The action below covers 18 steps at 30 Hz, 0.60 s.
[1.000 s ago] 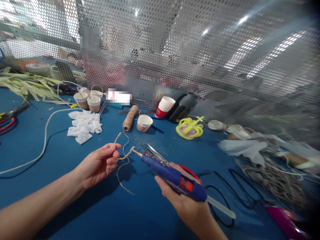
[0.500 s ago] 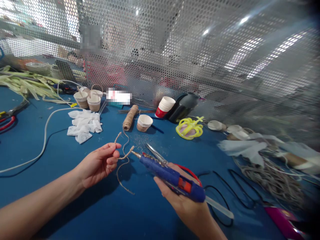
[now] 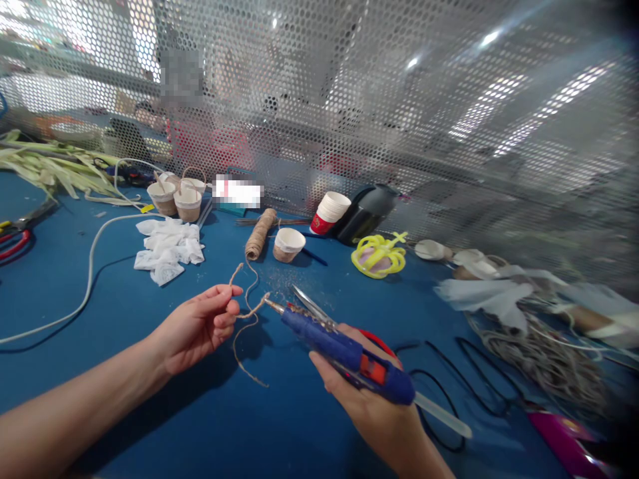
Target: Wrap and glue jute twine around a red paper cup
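My left hand [image 3: 204,326] pinches a short piece of twisted jute twine [image 3: 254,309], whose two ends stick out past the fingers. Wrapped in my right hand [image 3: 372,412] is a blue glue gun [image 3: 344,349] with an orange-red switch and a glue stick coming out of its back. The nozzle is at the right-hand end of the twine. Behind the hands lies a roll of jute twine [image 3: 260,234], its loose strand trailing down to the table. Beside the roll stands a small twine-wrapped cup [image 3: 288,245]. Scissors [image 3: 312,305] lie partly hidden behind the glue gun.
Several small cup baskets [image 3: 188,204] and crumpled white fabric [image 3: 170,249] sit on the left. Paper cups [image 3: 331,211], a dark bottle [image 3: 367,213] and a yellow crown-shaped piece [image 3: 378,256] stand at the back. Coiled cord [image 3: 544,359] lies right. A perforated metal screen [image 3: 319,86] rises behind.
The glue gun has shifted slightly to the right and down, and a little pale glue shows at the twine's end. My left hand has stayed in place.
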Tool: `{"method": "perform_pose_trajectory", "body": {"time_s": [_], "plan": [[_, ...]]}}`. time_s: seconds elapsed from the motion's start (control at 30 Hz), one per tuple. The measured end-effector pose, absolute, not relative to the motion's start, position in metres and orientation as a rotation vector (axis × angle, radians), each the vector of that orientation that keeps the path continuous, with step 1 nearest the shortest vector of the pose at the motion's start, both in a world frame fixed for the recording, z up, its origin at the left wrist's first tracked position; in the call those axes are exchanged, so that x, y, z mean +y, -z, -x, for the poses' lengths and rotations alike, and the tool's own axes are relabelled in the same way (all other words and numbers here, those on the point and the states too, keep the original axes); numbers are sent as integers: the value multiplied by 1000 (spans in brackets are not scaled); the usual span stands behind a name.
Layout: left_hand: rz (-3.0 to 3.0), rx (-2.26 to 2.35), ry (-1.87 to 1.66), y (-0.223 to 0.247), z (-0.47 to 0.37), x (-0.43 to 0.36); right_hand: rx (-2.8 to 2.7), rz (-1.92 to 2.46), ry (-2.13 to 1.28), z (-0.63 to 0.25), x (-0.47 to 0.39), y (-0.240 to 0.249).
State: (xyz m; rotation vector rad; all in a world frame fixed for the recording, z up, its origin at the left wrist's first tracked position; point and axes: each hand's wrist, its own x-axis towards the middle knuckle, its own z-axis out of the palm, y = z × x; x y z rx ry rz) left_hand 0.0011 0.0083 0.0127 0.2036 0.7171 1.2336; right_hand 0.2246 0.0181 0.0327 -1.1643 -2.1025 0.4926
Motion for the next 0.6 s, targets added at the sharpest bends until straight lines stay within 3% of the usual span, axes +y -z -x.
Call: {"method": "perform_pose_trajectory", "body": {"time_s": [0.23, 0.6], "plan": [[-206, 693, -1239, -11, -1, 9, -2060, 1194, -660, -222, 17, -35], [-208, 693, -1235, -12, -1, 8, -2118, 1172, -490, -228, 19, -30]]}}
